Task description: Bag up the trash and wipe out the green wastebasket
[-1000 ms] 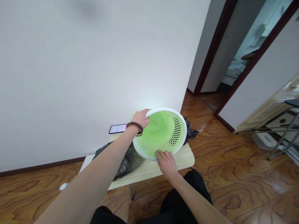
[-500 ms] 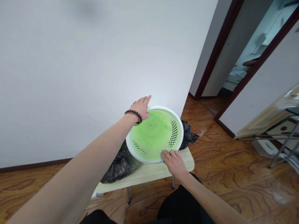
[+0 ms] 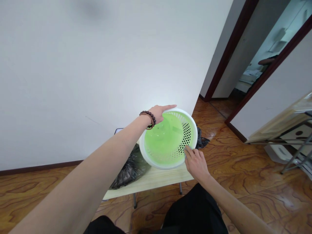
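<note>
A round green basket [image 3: 163, 136] with a white rim and rows of holes is tilted above a small pale wooden table [image 3: 151, 180]. My left hand [image 3: 159, 113], with a beaded bracelet at the wrist, grips the basket's upper left rim, its index finger stretched along it. At the lower right rim is my right hand [image 3: 195, 162], its fingers closed on a small greyish cloth [image 3: 186, 152] pressed against the rim. Most of the cloth is hidden under the fingers.
Black plastic bags lie on the table, one at the left [image 3: 130, 169] and one behind the basket's right side [image 3: 201, 139]. A white wall [image 3: 97, 65] rises behind. At the right are a doorway, with a person's arm [image 3: 268, 60] beyond it, and a metal-legged stand [image 3: 297, 152].
The basket has shifted right and turned in the hands. My left hand has moved right along the upper rim; my right hand has slid up and right with the cloth.
</note>
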Demonstrator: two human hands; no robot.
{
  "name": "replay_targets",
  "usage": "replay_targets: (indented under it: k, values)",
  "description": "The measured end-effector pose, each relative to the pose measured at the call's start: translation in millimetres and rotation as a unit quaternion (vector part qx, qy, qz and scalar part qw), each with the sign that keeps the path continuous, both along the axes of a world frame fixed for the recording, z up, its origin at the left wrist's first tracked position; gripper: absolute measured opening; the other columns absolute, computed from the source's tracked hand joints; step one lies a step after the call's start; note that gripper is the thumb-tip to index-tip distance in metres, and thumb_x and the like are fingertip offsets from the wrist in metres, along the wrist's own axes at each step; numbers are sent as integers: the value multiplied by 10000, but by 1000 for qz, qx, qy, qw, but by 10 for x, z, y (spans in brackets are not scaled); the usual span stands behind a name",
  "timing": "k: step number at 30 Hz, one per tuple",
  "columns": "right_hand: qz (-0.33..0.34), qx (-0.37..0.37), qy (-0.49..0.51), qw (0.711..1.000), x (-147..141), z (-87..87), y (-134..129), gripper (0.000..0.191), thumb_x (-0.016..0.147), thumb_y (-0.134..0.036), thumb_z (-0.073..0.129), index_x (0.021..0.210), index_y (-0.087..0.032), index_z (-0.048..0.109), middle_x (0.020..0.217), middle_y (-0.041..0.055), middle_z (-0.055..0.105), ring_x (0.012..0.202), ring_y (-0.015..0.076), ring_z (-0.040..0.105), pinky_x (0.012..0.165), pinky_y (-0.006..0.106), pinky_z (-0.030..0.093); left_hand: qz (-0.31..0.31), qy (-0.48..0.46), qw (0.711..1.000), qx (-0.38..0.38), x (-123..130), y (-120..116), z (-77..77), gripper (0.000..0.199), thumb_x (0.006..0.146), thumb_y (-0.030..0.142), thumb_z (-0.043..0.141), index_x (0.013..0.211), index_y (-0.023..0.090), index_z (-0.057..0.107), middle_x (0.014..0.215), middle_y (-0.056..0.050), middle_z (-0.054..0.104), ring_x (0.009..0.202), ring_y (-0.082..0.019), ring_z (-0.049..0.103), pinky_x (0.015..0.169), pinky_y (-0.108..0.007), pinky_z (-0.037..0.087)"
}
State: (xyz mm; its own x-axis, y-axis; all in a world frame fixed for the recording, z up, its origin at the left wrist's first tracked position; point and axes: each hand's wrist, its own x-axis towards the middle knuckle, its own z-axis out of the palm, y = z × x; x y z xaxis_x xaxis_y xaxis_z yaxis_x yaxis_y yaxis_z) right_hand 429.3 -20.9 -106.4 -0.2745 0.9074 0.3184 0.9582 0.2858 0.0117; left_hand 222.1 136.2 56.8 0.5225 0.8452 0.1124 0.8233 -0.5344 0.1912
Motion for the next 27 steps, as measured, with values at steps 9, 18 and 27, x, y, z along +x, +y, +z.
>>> replay_targets:
  k: [9, 18, 27]
  values:
    - [24, -32, 193, 980, -668, -230, -201, 314, 859, -155, 361, 1108, -148, 552, 1157, 87, 527, 1010, 202, 445, 890, 355, 352, -2, 4, 1000, -6, 58, 27, -29, 699, 701, 87, 428, 1323, 366, 273, 1095, -40, 601, 752, -156, 584, 641, -248, 430]
    - [34, -40, 167, 985, -392, -224, -225, 316, 865, -183, 375, 1140, -194, 532, 1201, 46, 514, 1006, 209, 453, 853, 364, 367, 16, 14, 1000, -10, 78, 1, 17, 675, 686, 125, 465, 1314, 327, 320, 969, -51, 634, 719, -170, 573, 605, -253, 415]
    - [-38, -6, 104, 994, -223, -271, -142, 363, 859, -167, 382, 1207, -183, 483, 1298, 27, 432, 943, 229, 439, 822, 383, 349, 15, 8, 1000, -9, 98, 11, 10, 659, 690, 149, 467, 1308, 333, 330, 1046, -36, 616, 783, -178, 572, 648, -264, 423]
